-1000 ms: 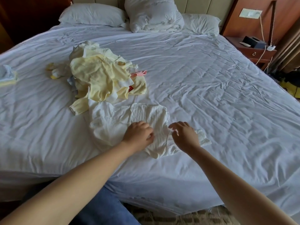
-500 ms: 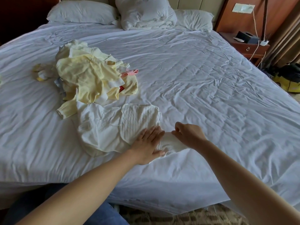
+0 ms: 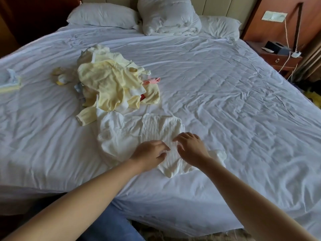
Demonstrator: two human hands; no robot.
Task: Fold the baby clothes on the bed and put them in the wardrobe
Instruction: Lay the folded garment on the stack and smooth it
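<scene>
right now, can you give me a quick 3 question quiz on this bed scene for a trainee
1. True or false: the left hand and the right hand both touch the white ribbed garment.
2. Where does the yellow pile lie from that garment? A) nearer the person B) farther off, toward the pillows C) on the floor
3. Which piece of furniture stands past the far right corner of the bed?
Key: 1 true; 2 B; 3 the nightstand.
</scene>
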